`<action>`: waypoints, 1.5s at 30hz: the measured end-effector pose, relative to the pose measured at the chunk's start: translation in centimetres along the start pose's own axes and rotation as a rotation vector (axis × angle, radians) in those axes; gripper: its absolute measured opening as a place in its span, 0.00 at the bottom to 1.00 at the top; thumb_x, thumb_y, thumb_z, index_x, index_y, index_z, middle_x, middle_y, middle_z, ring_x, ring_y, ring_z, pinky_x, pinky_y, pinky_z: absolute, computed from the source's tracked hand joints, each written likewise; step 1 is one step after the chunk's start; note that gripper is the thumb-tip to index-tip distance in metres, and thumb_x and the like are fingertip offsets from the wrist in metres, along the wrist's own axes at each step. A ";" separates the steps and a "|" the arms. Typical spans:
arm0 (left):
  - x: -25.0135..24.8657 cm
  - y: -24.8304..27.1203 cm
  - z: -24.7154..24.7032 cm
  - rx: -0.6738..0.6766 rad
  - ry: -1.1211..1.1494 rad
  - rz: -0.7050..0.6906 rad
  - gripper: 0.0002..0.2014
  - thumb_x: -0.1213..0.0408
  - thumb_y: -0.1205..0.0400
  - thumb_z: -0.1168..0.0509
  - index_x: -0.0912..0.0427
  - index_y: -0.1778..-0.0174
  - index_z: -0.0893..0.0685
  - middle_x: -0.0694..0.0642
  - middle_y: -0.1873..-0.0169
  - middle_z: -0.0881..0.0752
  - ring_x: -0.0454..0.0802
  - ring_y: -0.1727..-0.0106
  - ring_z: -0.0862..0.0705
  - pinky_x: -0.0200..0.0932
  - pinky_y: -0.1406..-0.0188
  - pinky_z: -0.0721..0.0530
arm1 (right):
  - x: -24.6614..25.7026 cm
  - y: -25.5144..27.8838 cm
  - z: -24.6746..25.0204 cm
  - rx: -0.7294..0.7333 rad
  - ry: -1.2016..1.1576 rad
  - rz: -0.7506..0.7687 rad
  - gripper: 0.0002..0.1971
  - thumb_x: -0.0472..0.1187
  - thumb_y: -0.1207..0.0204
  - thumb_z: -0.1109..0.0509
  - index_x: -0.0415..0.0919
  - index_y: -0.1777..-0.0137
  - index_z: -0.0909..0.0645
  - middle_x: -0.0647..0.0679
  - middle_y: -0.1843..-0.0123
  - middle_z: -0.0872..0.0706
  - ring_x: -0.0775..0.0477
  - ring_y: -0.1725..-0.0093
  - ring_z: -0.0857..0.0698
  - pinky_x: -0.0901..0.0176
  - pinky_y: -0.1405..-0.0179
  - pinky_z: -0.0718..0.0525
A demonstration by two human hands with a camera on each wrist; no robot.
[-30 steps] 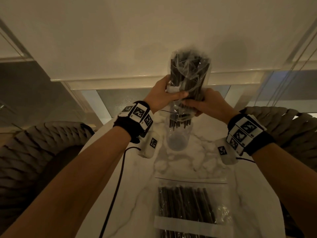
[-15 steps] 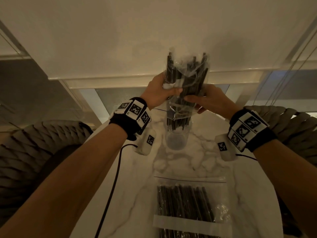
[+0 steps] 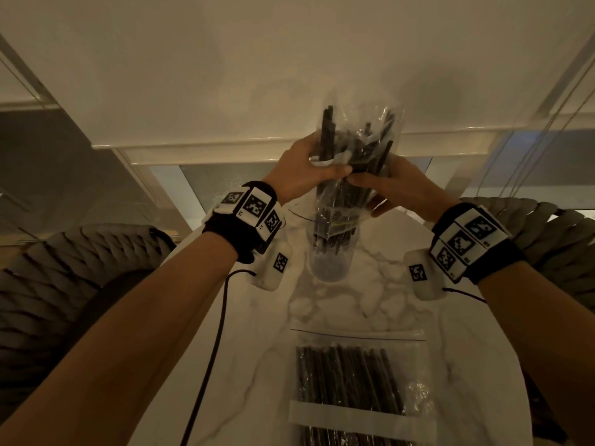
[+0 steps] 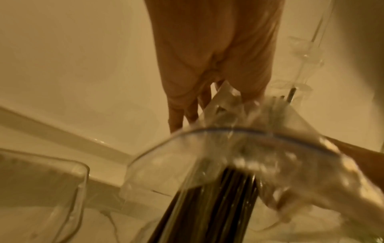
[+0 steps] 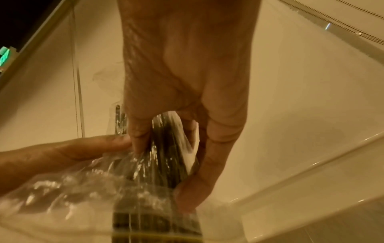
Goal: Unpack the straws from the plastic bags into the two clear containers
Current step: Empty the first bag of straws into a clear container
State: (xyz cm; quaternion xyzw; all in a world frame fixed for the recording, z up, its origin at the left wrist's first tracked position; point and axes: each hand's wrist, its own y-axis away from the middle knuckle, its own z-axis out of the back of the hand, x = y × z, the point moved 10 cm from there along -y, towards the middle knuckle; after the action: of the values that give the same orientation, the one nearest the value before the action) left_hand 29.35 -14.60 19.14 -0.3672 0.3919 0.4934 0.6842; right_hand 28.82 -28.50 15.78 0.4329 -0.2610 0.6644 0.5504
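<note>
Both hands are gripping the plastic bag (image 3: 354,175) of dark straws (image 3: 335,217) upright over the clear container (image 3: 331,255): left hand (image 3: 302,172) and right hand (image 3: 402,188) are clamping its middle.

A second bag (image 3: 357,387) is lying on the near table (image 3: 257,365).

Dim warm light, white marble table (image 3: 347,304), woven chairs (image 3: 58,284) either side, pale wall (image 3: 225,59)

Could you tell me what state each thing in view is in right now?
Left hand: grips the held bag.
Right hand: grips the held bag.
Held bag: upended, mouth open, over the container.
Straws: sliding out, lower ends inside the container.
Clear container: upright on the table.
Second bag: flat on the table, full.
</note>
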 end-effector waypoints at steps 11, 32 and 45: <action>-0.6 0.6 2.9 -0.064 -0.159 -0.077 0.15 0.61 0.26 0.26 0.58 0.45 0.16 0.47 0.57 0.12 0.45 0.54 0.11 0.46 0.45 0.13 | 0.6 0.2 1.9 -0.086 0.053 0.048 0.15 0.45 0.25 0.27 0.37 0.43 0.15 0.39 0.58 0.09 0.44 0.65 0.09 0.57 0.67 0.08; -1.4 1.5 5.0 -0.098 -0.115 -0.032 0.10 0.63 0.28 0.24 0.65 0.55 0.10 0.55 0.68 0.12 0.38 0.69 0.18 0.31 0.62 0.19 | 1.2 1.1 3.2 -0.010 0.126 0.047 0.14 0.50 0.27 0.27 0.42 0.47 0.15 0.44 0.56 0.09 0.46 0.63 0.10 0.60 0.63 0.09; -2.0 2.1 7.0 -0.166 -0.072 -0.023 0.03 0.65 0.28 0.24 0.55 0.62 0.11 0.49 0.64 0.11 0.42 0.61 0.14 0.31 0.58 0.17 | 4.0 2.3 4.7 -0.085 0.075 0.172 0.21 0.55 0.36 0.25 0.41 0.49 0.13 0.41 0.63 0.11 0.44 0.65 0.11 0.56 0.63 0.11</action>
State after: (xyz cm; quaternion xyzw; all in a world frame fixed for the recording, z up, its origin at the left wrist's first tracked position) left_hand 28.16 -8.64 23.69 -0.4092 0.3207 0.5292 0.6706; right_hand 27.93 -30.92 21.80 0.3602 -0.3045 0.7131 0.5187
